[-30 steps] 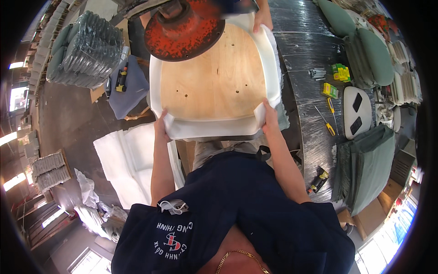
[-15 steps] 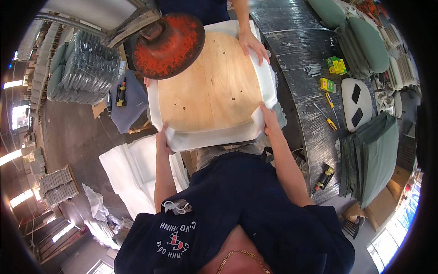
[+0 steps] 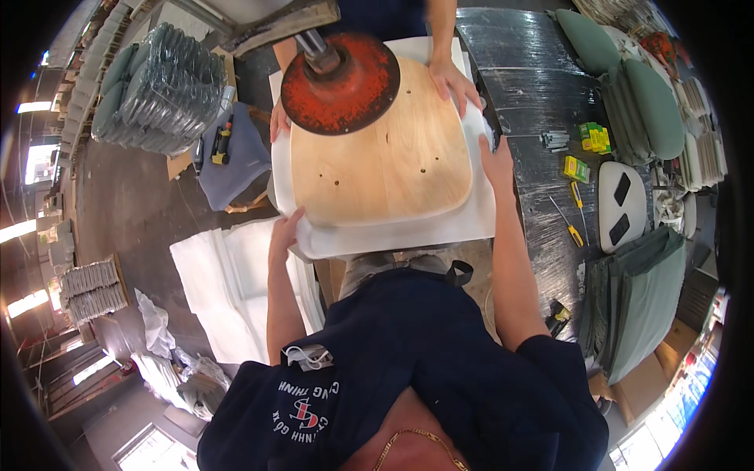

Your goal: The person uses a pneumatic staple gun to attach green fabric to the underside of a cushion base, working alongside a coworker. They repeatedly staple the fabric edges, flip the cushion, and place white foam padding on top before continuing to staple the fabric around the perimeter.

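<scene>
A pale wooden seat panel (image 3: 377, 177) with several small holes lies on a white foam-like sheet (image 3: 385, 242) that sticks out past its edges. My left hand (image 3: 284, 234) grips the sheet at its near left corner, thumb up. At the right edge, my right hand (image 3: 496, 163) is closed on the sheet's side. Above the panel's far left part hangs a red, worn round press disc (image 3: 342, 94), hiding some of the wood. Across from me, a co-worker's one hand (image 3: 455, 80) rests on the far right edge and the other hand (image 3: 280, 118) on the left edge.
On the right, a film-wrapped table (image 3: 522, 102) bears screwdrivers (image 3: 577, 228), small yellow-green boxes (image 3: 594, 138), a pale seat pad (image 3: 620, 206) and green covers (image 3: 636, 306). White sheets (image 3: 228, 282) are stacked at left. A wrapped cushion stack (image 3: 161, 90) stands beyond a power driver (image 3: 223, 141).
My right hand has moved from the near right corner farther up the right side. The sheet, previously folded up around the panel's near edge, now lies flatter. The view has shifted slightly.
</scene>
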### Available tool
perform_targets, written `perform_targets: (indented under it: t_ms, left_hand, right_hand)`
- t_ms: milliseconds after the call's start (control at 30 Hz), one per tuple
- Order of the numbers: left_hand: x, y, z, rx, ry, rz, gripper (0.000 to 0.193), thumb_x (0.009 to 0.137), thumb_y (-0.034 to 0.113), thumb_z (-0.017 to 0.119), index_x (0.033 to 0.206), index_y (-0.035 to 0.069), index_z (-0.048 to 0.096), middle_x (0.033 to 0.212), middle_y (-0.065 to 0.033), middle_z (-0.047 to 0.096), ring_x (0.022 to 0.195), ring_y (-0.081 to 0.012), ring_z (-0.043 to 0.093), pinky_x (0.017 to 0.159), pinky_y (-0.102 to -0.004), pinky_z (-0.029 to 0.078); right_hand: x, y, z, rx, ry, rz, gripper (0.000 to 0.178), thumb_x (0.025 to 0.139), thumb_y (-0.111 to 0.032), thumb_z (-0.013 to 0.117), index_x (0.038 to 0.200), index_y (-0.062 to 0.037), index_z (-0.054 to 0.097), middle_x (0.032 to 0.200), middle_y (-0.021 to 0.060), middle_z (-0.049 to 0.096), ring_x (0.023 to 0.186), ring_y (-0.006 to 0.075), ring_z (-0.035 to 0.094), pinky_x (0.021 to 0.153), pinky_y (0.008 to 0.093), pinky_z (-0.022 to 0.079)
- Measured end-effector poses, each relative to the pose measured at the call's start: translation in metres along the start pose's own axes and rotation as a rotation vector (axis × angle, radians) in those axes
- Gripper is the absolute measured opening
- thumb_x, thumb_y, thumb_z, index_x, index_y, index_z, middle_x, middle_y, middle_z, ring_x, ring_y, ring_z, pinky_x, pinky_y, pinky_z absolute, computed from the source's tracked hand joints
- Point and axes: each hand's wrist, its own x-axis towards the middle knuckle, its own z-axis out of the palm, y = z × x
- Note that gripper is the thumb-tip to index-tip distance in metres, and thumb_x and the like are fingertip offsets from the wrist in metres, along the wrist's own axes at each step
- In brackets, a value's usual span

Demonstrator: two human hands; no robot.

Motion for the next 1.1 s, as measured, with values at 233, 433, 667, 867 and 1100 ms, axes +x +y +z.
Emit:
perform_targets:
  t_ms: [233, 433, 667, 867, 1100]
  left_hand:
    - [0.093, 0.088, 0.003, 0.2, 0.781, 0.557, 0.095, 0.095, 0.063, 0.056, 0.163, 0.006, 0.021, 0.164, -0.0295, 0.023, 0.153, -0.0448, 0.022, 0.122, -0.0552, 0.022]
    - [0.115, 0.077, 0.048, 0.216, 0.554, 0.236, 0.104, 0.092, 0.084, 0.029, 0.165, 0.012, 0.017, 0.167, -0.0227, 0.022, 0.155, -0.0408, 0.019, 0.124, -0.0567, 0.013]
    - [0.119, 0.081, 0.042, 0.225, 0.535, 0.173, 0.104, 0.091, 0.085, 0.032, 0.164, 0.012, 0.022, 0.162, -0.0228, 0.031, 0.15, -0.0403, 0.029, 0.121, -0.0548, 0.02]
    - [0.125, 0.081, 0.041, 0.237, 0.551, 0.145, 0.104, 0.089, 0.086, 0.034, 0.163, 0.013, 0.023, 0.159, -0.0227, 0.036, 0.146, -0.0392, 0.035, 0.119, -0.054, 0.023]
    - [0.124, 0.079, 0.043, 0.242, 0.581, 0.189, 0.103, 0.09, 0.085, 0.034, 0.162, 0.012, 0.026, 0.157, -0.0242, 0.037, 0.145, -0.0402, 0.036, 0.118, -0.0543, 0.025]
  right_hand:
    - [0.005, -0.059, 0.058, -0.167, -0.036, 0.338, 0.093, 0.093, -0.076, 0.038, 0.161, -0.0128, 0.029, 0.159, 0.0232, 0.039, 0.148, 0.0434, 0.035, 0.119, 0.0593, 0.025]
    - [-0.002, -0.045, 0.053, -0.202, -0.008, 0.335, 0.09, 0.094, -0.075, 0.035, 0.161, -0.0137, 0.03, 0.158, 0.0216, 0.04, 0.146, 0.0419, 0.036, 0.118, 0.0587, 0.026]
    - [-0.005, -0.056, 0.05, -0.225, -0.04, 0.333, 0.088, 0.095, -0.071, 0.036, 0.157, -0.0088, 0.035, 0.151, 0.0215, 0.047, 0.141, 0.0417, 0.042, 0.114, 0.0569, 0.03]
    - [-0.006, -0.063, 0.048, -0.219, -0.023, 0.343, 0.086, 0.094, -0.07, 0.037, 0.155, -0.0085, 0.039, 0.149, 0.0211, 0.05, 0.14, 0.0403, 0.044, 0.113, 0.0568, 0.032]
    - [-0.008, -0.064, 0.048, -0.242, -0.007, 0.353, 0.084, 0.095, -0.067, 0.038, 0.154, -0.0077, 0.041, 0.147, 0.0209, 0.052, 0.138, 0.0402, 0.046, 0.112, 0.0568, 0.033]
